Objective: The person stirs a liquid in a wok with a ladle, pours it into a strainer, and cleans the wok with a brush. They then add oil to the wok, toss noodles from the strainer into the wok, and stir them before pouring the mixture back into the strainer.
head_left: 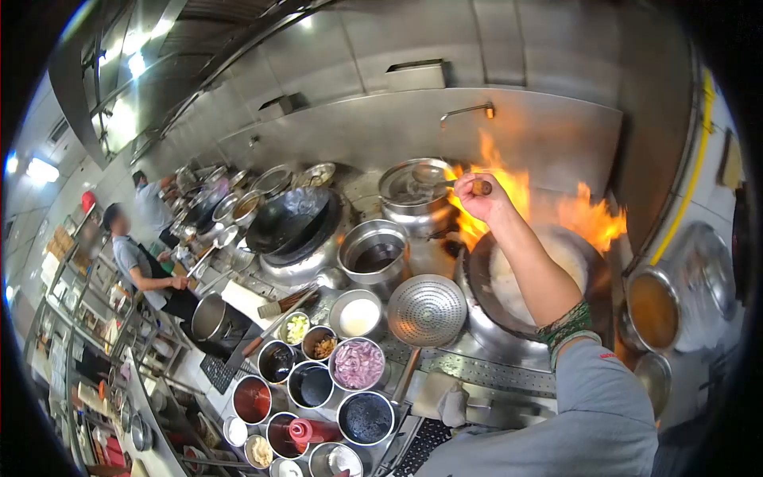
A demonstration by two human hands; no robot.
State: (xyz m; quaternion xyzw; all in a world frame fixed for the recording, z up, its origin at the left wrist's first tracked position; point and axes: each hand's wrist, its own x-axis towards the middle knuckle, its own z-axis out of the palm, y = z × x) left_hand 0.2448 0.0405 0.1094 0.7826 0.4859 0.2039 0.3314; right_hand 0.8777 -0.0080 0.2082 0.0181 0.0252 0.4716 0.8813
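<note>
My right hand [477,197] is closed around the handle of a ladle, whose wooden handle end [482,188] sticks out of the fist. The ladle's metal end points left over a steel pot [413,211] at the back of the range. Below my forearm sits a large wok [588,266] with pale, frothy liquid [520,274] in it. Tall flames [509,179] rise behind the wok, close to my right hand. A round perforated strainer [427,310] rests to the wok's left. My left hand is out of view.
Several seasoning containers stand at front left, including chopped onion [358,364] and a red squeeze bottle [314,431]. A black wok [290,222] and an open steel pot [373,254] occupy the range. A co-worker [143,258] stands left; another person [155,205] is farther back. A folded cloth [453,404] lies in front.
</note>
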